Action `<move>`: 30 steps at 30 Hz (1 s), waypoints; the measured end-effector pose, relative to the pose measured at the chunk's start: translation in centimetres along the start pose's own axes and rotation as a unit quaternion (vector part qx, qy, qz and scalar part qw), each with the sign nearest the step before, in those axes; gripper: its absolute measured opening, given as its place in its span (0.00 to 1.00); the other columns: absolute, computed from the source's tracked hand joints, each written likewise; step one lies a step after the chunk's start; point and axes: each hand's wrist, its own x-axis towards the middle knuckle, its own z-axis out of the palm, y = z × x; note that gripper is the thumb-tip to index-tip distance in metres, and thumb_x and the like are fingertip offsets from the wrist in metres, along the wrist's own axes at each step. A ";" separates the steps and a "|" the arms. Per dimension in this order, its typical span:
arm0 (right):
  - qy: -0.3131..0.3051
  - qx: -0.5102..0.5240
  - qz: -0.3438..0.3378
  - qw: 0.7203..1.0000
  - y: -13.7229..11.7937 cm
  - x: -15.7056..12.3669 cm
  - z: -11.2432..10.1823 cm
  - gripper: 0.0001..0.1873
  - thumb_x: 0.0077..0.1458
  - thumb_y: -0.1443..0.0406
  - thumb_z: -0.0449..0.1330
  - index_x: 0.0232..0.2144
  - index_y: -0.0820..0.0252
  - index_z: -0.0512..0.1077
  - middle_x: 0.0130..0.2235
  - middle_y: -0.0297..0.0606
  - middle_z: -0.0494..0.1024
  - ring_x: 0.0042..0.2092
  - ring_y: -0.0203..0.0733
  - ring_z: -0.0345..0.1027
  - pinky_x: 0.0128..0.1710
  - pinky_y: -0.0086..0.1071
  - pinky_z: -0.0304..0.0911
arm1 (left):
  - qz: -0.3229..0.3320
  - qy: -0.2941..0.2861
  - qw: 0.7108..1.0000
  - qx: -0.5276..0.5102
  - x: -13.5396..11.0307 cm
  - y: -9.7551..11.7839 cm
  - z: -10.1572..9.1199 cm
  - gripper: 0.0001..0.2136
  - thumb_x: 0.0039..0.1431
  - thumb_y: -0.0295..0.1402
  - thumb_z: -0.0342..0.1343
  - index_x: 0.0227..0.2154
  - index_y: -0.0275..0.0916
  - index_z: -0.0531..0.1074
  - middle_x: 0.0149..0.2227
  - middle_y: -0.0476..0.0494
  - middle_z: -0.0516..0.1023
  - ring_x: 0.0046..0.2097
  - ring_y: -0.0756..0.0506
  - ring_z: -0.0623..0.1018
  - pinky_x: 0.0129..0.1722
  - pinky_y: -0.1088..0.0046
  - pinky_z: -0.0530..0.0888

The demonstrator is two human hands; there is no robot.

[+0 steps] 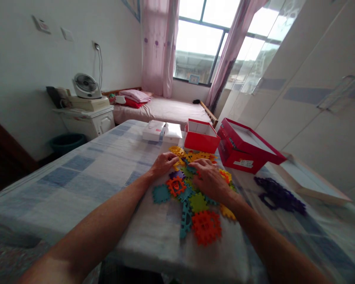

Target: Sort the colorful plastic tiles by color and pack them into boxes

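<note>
Colourful plastic interlocking blocks with toothed edges lie in a loose pile in front of me. My left hand [165,163] is at the pile's far left, its fingers closed at the edge of a yellow interlocking block [180,161]. Over the middle of the pile my right hand [210,178] reaches in, thumb and fingers apart, touching or just above the pieces; its palm hides some of them. Nearest me are an orange block [206,227], a green block [198,202] and a long blue piece [185,221]. Another blue block [161,193] lies at the left.
Behind the pile stand two white boxes [154,131], an open red box [201,138] and a crimson shoebox [239,156]. Dark purple pieces [279,195] and a pale box lid [310,177] lie to the right. A checked cloth [85,173] covers the table.
</note>
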 end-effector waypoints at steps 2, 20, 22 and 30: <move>-0.015 0.002 -0.014 1.000 -1.0 0.9 0.5 0.18 0.55 0.66 0.53 0.49 0.56 0.69 0.47 0.41 0.72 0.52 0.46 0.59 0.49 0.39 0.52 | -0.006 0.006 1.000 0.000 0.1 -0.1 0.0 0.15 0.51 0.42 0.54 0.30 0.36 0.77 0.30 0.44 0.78 0.31 0.46 0.75 0.32 0.73 0.69; -0.101 0.030 -0.011 0.994 -2.3 3.0 3.8 0.23 0.49 0.52 0.59 0.45 0.56 0.71 0.46 0.45 0.69 0.50 0.53 0.58 0.45 0.44 0.55 | -0.047 0.032 0.998 -0.027 0.0 0.2 -0.1 0.14 0.50 0.42 0.54 0.30 0.36 0.76 0.27 0.45 0.78 0.28 0.46 0.76 0.29 0.72 0.70; -0.107 0.041 -0.003 0.993 -2.4 3.2 3.9 0.20 0.48 0.53 0.60 0.42 0.56 0.71 0.46 0.44 0.69 0.49 0.52 0.58 0.43 0.43 0.55 | -0.049 0.032 0.998 -0.026 0.0 0.4 -0.2 0.14 0.49 0.42 0.54 0.30 0.36 0.76 0.27 0.45 0.78 0.28 0.46 0.75 0.29 0.72 0.69; -0.029 0.004 -0.067 0.997 -3.4 3.0 4.0 0.15 0.54 0.60 0.56 0.43 0.59 0.68 0.44 0.43 0.72 0.48 0.49 0.61 0.46 0.43 0.52 | -0.058 0.033 0.997 -0.032 -0.1 0.6 -0.2 0.14 0.47 0.42 0.55 0.28 0.36 0.76 0.23 0.46 0.76 0.26 0.46 0.73 0.28 0.72 0.67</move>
